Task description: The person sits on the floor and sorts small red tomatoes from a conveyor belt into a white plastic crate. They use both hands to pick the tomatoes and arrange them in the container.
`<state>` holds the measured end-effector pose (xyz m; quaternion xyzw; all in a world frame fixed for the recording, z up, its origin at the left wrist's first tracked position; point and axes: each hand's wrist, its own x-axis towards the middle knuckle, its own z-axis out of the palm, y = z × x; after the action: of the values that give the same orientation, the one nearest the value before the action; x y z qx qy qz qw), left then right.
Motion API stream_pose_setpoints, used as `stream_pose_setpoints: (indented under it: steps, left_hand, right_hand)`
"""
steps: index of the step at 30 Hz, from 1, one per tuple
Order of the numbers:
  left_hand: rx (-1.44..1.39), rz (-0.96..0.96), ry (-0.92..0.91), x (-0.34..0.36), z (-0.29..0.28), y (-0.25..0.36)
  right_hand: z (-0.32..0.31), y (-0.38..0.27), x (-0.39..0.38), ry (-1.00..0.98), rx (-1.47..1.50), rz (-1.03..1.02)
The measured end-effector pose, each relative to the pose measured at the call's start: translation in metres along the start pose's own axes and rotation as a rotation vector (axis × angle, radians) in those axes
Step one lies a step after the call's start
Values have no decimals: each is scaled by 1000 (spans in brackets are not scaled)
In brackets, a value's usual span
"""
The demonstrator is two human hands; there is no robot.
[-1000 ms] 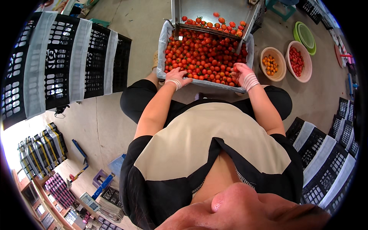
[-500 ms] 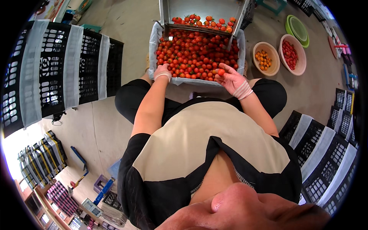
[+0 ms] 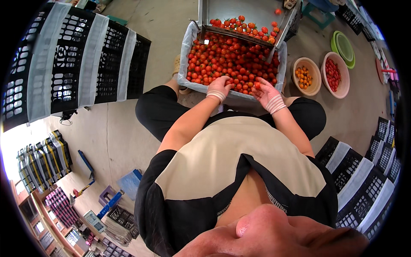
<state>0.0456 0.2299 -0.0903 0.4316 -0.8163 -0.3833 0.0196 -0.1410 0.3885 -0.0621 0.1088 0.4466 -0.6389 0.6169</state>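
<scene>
A crate (image 3: 185,70) lined with pale sheeting stands between my knees, filled with red cherry tomatoes (image 3: 227,55). My left hand (image 3: 218,87) is over its near edge, fingers bent and close together among the fruit; whatever they hold is hidden. To its right, my right hand (image 3: 267,91) is palm up at the near right part of the crate, fingers curled round a red cherry tomato. Both hands wear thin, pale gloves with bands at the wrists. Beyond, more tomatoes lie along the lower end of a metal chute (image 3: 233,13) resting over the crate.
At right stand a peach basin (image 3: 315,70) of orange tomatoes, a pink basin (image 3: 345,77) of red ones and green basins (image 3: 343,46). Black crates with white strips (image 3: 92,60) stack at left; more crates (image 3: 359,184) stand at lower right. A scale (image 3: 95,220) sits lower left.
My left hand has moved right along the crate's near edge, closer to my right hand. My right hand still has a tomato at its fingers. The whole view has shifted slightly.
</scene>
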Motion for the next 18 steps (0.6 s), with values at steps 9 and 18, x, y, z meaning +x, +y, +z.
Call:
stream_pose_setpoints:
  steps: [9, 18]
  left_hand:
    - [-112, 162, 152, 35, -5, -57]
    - [939, -345, -345, 70, -86, -58]
  right_hand:
    - [-2, 12, 24, -116, -20, -63]
    - [-12, 10, 24, 17, -93, -73]
